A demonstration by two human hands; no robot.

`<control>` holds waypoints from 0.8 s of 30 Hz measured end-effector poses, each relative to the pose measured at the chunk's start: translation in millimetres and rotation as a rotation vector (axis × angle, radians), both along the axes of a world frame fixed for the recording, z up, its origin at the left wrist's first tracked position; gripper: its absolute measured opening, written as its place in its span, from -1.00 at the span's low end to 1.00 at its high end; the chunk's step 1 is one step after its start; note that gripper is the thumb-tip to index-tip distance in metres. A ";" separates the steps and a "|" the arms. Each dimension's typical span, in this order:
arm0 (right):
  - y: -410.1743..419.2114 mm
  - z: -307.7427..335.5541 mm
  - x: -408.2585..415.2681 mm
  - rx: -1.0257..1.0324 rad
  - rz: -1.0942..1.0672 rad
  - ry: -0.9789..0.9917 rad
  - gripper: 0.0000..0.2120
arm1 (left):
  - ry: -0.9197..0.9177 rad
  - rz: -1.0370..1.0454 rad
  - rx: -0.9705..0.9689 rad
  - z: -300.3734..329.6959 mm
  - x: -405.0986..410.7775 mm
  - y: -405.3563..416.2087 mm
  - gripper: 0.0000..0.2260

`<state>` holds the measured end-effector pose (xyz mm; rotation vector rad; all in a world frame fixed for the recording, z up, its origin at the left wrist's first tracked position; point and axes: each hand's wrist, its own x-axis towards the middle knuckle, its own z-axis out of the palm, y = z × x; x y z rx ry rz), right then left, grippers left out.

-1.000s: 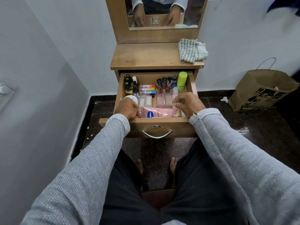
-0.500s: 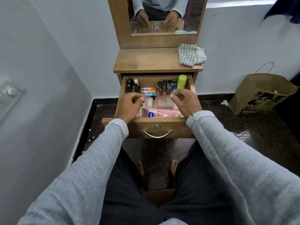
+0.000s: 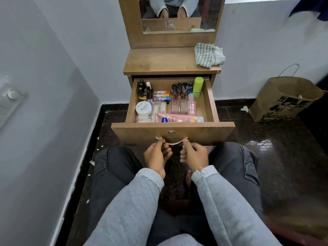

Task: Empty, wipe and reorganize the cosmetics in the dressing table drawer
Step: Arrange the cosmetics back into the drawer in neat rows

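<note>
Wooden drawer [image 3: 173, 133] stands open, its cosmetics [image 3: 169, 103] lined up neatly inside (so tidying looks done). Left hand [image 3: 156, 156] and right hand [image 3: 194, 155] both grip the handle [image 3: 171, 142]; closing remains.

Both arms come in from the bottom of the view in grey knit sleeves, angled toward each other so the wrists end up close together in the middle. The left hand [image 3: 156, 155] has its fingers curled, thumb and index finger up at the left end of the drawer handle [image 3: 171, 142]. The right hand [image 3: 194, 156] mirrors it, fingers curled in, thumb and index finger at the handle's right end. The backs of both hands face outward, knuckles nearly facing each other, a small gap between them. Whether they really clamp the handle is hard to tell.
</note>
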<state>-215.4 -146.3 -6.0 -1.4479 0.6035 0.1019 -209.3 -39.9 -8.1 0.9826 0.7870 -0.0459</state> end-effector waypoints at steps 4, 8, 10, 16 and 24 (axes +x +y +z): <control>4.2 -18.0 8.7 0.183 -0.069 0.121 -0.77 | 0.067 0.078 -0.028 -18.9 3.3 5.6 -0.89; 7.2 -16.3 18.9 0.319 -0.067 0.060 -0.86 | 0.018 0.094 -0.050 -20.0 10.4 5.6 -0.89; 7.4 -15.8 24.0 0.362 -0.072 0.046 -0.91 | 0.008 0.106 -0.055 -20.4 13.1 6.9 -0.89; 7.5 -17.5 29.6 0.419 -0.100 0.053 -0.91 | 0.007 0.083 -0.039 -23.4 21.2 12.4 -0.93; 6.2 -10.3 71.4 0.440 -0.107 0.043 -0.93 | 0.003 0.054 -0.004 -19.9 65.2 13.5 -0.92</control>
